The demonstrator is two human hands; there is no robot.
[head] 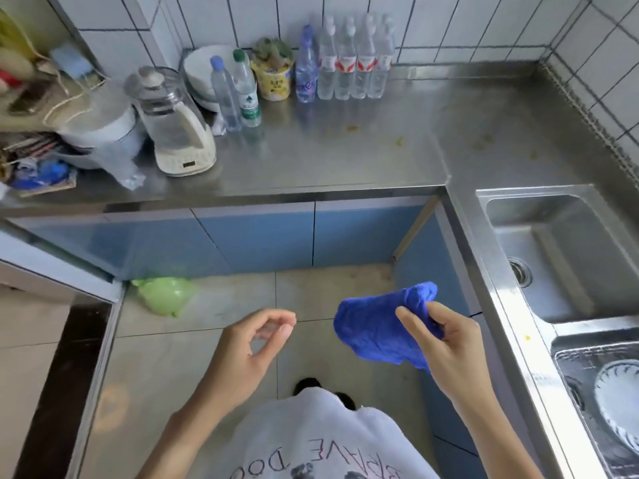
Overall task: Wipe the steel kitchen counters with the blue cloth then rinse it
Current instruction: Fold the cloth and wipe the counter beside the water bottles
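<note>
Under the right hand [449, 344], part of the cloth [373, 326] is hidden, pinched by closed fingers; the left hand [256, 344] is curled, empty.

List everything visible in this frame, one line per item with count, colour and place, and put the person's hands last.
blue cloth: 1, blue, held above the floor
steel counter: 1, silver, L-shaped, small yellowish spots
sink: 1, steel, right, empty basin
white dish: 1, near basin, lower right
water bottles: about 7, clear, by the tiled wall
noodle cup: 1, yellow, among bottles
white bowls: stack, behind two bottles
blender: 1, cream base, left
green bag: 1, floor
left hand: empty, fingers curled
right hand: pinching the cloth
</note>
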